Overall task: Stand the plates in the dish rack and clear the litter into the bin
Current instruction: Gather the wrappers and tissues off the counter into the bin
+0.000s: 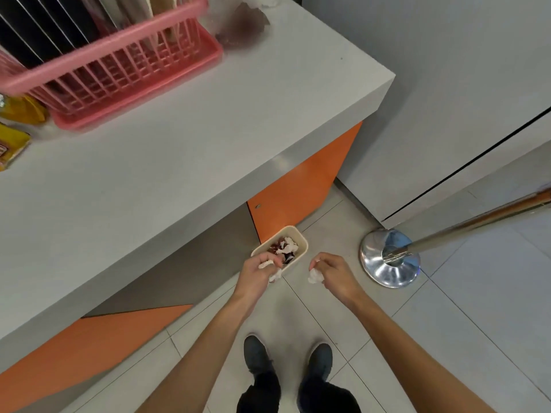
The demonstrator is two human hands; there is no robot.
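Observation:
A small cream bin (pixel 301 239) stands on the floor by the counter's orange base, with crumpled white and dark red litter inside. My left hand (pixel 258 272) hovers over the bin's near edge and grips crumpled white tissue (pixel 275 275). My right hand (pixel 334 274), just right of the bin, pinches another white tissue wad (pixel 314 276). Up on the grey counter (pixel 208 129), a pink dish rack (pixel 125 70) holds plates standing upright. A crumpled clear and dark wrapper (pixel 241 23) lies right of the rack.
A chrome stanchion base (pixel 387 257) and its slanting pole (pixel 483 219) stand close to my right hand. Yellow packets (pixel 13 144) lie at the counter's left edge. My feet (pixel 286 362) are on the tiled floor below. A grey wall panel rises at right.

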